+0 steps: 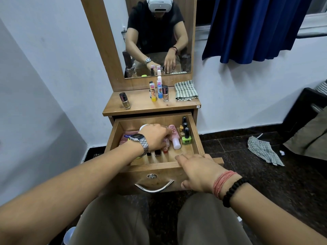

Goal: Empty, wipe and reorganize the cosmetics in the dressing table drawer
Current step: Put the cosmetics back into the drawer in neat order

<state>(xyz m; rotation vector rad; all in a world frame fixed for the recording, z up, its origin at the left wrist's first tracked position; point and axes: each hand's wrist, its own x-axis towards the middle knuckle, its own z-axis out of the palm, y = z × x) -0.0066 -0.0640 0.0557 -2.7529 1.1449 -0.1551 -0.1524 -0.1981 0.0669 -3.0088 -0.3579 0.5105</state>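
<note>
Left hand reaches into the drawer, fingers curled over small bottles at its centre, long axes toward the front edge, while right hand lies flat on that edge.

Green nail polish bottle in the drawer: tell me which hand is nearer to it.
Left. The left hand reaches into the drawer, just beyond the pink bottle from the green nail polish bottle. The right hand rests on the drawer's front edge, farther away.
</note>
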